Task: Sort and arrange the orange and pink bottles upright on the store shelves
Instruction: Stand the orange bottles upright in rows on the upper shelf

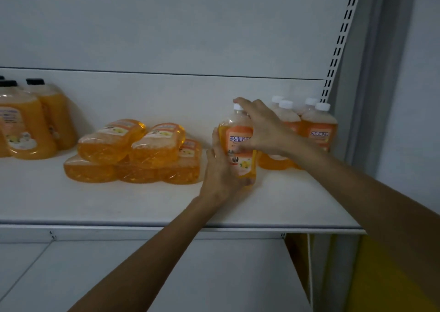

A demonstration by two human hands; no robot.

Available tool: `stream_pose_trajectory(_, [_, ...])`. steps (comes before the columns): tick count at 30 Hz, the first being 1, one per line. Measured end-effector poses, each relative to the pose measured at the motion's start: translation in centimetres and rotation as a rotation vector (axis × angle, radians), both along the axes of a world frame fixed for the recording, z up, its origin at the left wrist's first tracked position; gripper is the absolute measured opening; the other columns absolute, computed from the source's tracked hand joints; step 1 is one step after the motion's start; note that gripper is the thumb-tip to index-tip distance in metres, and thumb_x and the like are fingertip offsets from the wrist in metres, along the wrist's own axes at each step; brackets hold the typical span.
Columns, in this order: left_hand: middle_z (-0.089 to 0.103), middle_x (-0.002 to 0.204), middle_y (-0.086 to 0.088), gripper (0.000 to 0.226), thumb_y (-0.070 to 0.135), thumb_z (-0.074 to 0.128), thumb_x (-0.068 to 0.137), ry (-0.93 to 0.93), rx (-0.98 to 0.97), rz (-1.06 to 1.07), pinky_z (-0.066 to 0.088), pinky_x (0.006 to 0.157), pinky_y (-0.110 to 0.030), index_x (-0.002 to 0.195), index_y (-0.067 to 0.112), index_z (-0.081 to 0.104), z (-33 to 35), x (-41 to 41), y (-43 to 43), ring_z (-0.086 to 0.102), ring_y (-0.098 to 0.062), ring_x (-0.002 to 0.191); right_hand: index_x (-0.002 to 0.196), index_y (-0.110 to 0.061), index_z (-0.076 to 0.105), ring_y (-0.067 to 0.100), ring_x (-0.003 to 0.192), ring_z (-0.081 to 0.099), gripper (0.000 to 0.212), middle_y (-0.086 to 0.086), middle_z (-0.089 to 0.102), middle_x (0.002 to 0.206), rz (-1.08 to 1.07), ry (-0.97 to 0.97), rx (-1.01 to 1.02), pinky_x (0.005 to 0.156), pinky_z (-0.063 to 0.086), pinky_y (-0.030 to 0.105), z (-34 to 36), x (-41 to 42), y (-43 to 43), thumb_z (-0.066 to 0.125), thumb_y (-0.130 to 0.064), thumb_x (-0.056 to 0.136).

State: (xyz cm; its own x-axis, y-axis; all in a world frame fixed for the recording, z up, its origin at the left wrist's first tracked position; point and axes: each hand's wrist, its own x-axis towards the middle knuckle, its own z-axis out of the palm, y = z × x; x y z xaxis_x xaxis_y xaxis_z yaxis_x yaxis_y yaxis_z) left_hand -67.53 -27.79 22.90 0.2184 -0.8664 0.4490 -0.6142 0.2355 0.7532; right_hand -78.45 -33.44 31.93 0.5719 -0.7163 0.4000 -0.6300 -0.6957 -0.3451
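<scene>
An orange bottle (238, 142) with a white cap stands upright on the white shelf (273, 204), held in both hands. My left hand (220, 169) grips its lower body from the left. My right hand (260, 126) wraps over its shoulder and neck, with fingertips at the cap. Just behind and to the right, several upright orange bottles (316, 128) with white caps stand in the shelf's corner. A heap of orange bottles (135, 152) lies on its side in the middle of the shelf. No pink bottles are in view.
Large orange jugs (28, 126) with black caps stand at the shelf's far left. A slotted upright post (338, 47) bounds the shelf on the right. A lower shelf (166, 276) lies below, with a yellow surface (381, 283) beside it.
</scene>
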Motion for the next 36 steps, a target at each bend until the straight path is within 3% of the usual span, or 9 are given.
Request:
stream_pose_trajectory(5, [0.033, 0.141, -0.013, 0.116, 0.024, 0.079, 0.072, -0.136, 0.039, 0.014, 0.039, 0.096, -0.032, 0.148, 0.020, -0.009, -0.5, 0.6, -1.0, 0.040, -0.027, 0.126, 0.142, -0.026, 0.023, 0.020, 0.101, 0.049, 0.097, 0.005, 0.036, 0.126, -0.023, 0.039, -0.109, 0.072, 0.045, 0.027, -0.5, 0.0, -1.3, 0.084, -0.020, 0.066])
stream_pose_trajectory(9, [0.041, 0.136, -0.008, 0.094, 0.037, 0.066, 0.081, -0.302, 0.177, -0.005, 0.035, 0.093, -0.030, 0.148, 0.023, 0.002, -1.9, 1.5, -1.0, 0.043, -0.025, 0.121, 0.142, -0.021, 0.022, 0.028, 0.101, 0.055, 0.095, 0.010, 0.031, 0.134, -0.086, 0.086, -0.202, 0.070, 0.044, 0.027, -1.0, 0.4, -2.7, 0.082, -0.016, 0.069])
stream_pose_trajectory(12, [0.046, 0.129, -0.010, 0.069, 0.042, 0.055, 0.088, -0.442, 0.271, 0.015, 0.037, 0.096, -0.034, 0.143, 0.017, 0.021, -1.7, 1.4, -0.8, 0.044, -0.025, 0.118, 0.144, -0.017, 0.020, 0.030, 0.105, 0.056, 0.094, 0.013, 0.028, 0.139, -0.135, 0.146, -0.254, 0.070, 0.043, 0.028, -0.9, 1.2, -3.7, 0.081, -0.015, 0.072])
stream_pose_trajectory(15, [0.045, 0.133, -0.009, 0.049, 0.043, 0.045, 0.093, -0.602, 0.326, 0.030, 0.033, 0.101, -0.034, 0.131, 0.011, 0.044, -1.5, 1.2, -0.5, 0.039, -0.025, 0.123, 0.146, -0.011, 0.015, 0.032, 0.118, 0.048, 0.096, 0.017, 0.030, 0.141, -0.234, 0.257, -0.341, 0.087, 0.044, 0.034, -0.8, 1.9, -4.8, 0.079, -0.022, 0.075])
stream_pose_trajectory(17, [0.045, 0.134, -0.008, 0.048, 0.043, 0.044, 0.093, -0.606, 0.335, 0.032, 0.032, 0.102, -0.033, 0.129, 0.011, 0.048, -1.4, 1.3, -0.6, 0.038, -0.024, 0.124, 0.146, -0.009, 0.014, 0.033, 0.124, 0.039, 0.095, 0.019, 0.032, 0.140, -0.280, 0.333, -0.395, 0.093, 0.041, 0.038, -0.6, 2.4, -5.5, 0.077, -0.023, 0.076])
stream_pose_trajectory(19, [0.044, 0.135, -0.007, 0.049, 0.044, 0.044, 0.093, -0.609, 0.340, 0.041, 0.032, 0.103, -0.033, 0.130, 0.012, 0.048, -1.4, 1.3, -0.6, 0.037, -0.023, 0.125, 0.146, -0.008, 0.014, 0.033, 0.126, 0.036, 0.094, 0.020, 0.032, 0.140, -0.297, 0.345, -0.388, 0.089, 0.044, 0.038, -0.6, 2.8, -6.1, 0.076, -0.018, 0.077])
stream_pose_trajectory(28, [0.044, 0.136, -0.007, 0.050, 0.045, 0.042, 0.093, -0.661, 0.331, 0.047, 0.032, 0.104, -0.034, 0.132, 0.013, 0.046, -1.5, 1.2, -0.6, 0.037, -0.023, 0.125, 0.147, -0.006, 0.014, 0.035, 0.126, 0.036, 0.094, 0.024, 0.030, 0.139, -0.313, 0.285, -0.367, 0.090, 0.046, 0.038, -1.2, 3.7, -8.2, 0.076, -0.008, 0.076])
stream_pose_trajectory(33, [0.039, 0.142, -0.005, 0.048, 0.035, 0.043, 0.095, -0.697, 0.207, 0.018, 0.031, 0.106, -0.030, 0.138, 0.013, 0.039, -0.9, 0.8, 0.1, 0.035, -0.020, 0.129, 0.148, -0.008, 0.013, 0.036, 0.132, 0.030, 0.095, 0.023, 0.023, 0.145, -0.327, 0.312, -0.354, 0.097, 0.042, 0.039, -1.4, 3.6, -8.2, 0.076, -0.016, 0.077])
stream_pose_trajectory(36, [0.053, 0.129, -0.008, 0.036, 0.026, 0.051, 0.091, -0.819, -0.052, -0.001, 0.042, 0.097, -0.033, 0.124, 0.012, 0.055, 0.5, 1.5, 1.5, 0.048, -0.023, 0.120, 0.150, -0.009, 0.011, 0.036, 0.141, 0.014, 0.091, 0.021, 0.010, 0.154, -0.306, 0.266, -0.429, 0.110, 0.031, 0.041, -1.2, 3.7, -7.4, 0.069, -0.029, 0.084])
